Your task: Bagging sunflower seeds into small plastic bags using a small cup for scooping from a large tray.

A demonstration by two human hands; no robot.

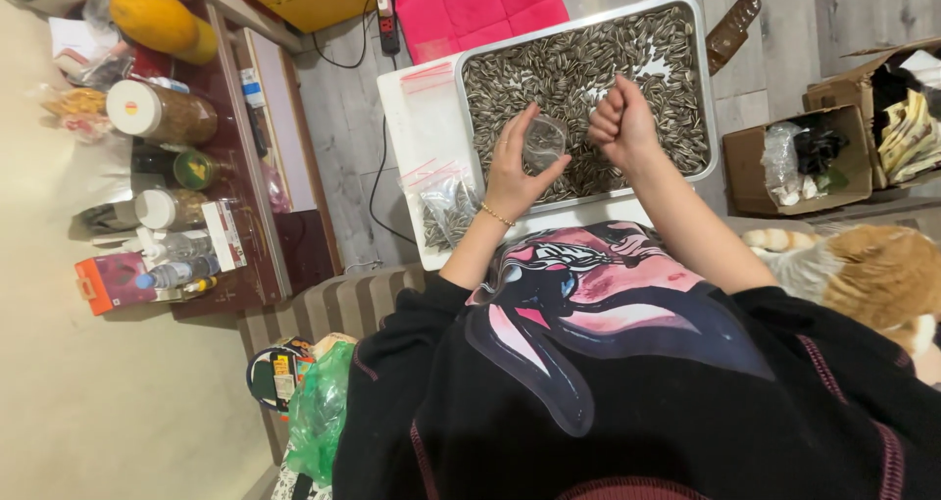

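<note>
- The left hand (518,172) is partly open, fingers spread and curved around a small clear plastic bag (542,139), which it holds by the mouth between the thumb and the fingertips.
- The bag hangs over the near half of a metal tray (702,88) and looks nearly empty; what lies inside it is too faint to tell.
- The right hand (619,123) is curled into a loose fist, knuckles up, just beside the bag and above the tray. Whether it grips anything inside the fist cannot be told.
- Both forearms reach forward from black sleeves pushed up past the wrist; a thin gold bracelet (497,215) sits on the left wrist.
- The tray is covered with striped sunflower seeds (588,59), spread in a thin layer, with a bare patch near the far right corner.
- The tray rests on a white board (421,118), where flat clear zip bags with red strips lie to the left of the tray.
- One filled seed bag (449,211) lies on the board near the left wrist.
- An orange and white cat (863,270) lies by the right elbow.
- Open cardboard boxes (784,167) stand on the floor to the right of the tray, and a pink cushion (470,5) lies beyond it.
</note>
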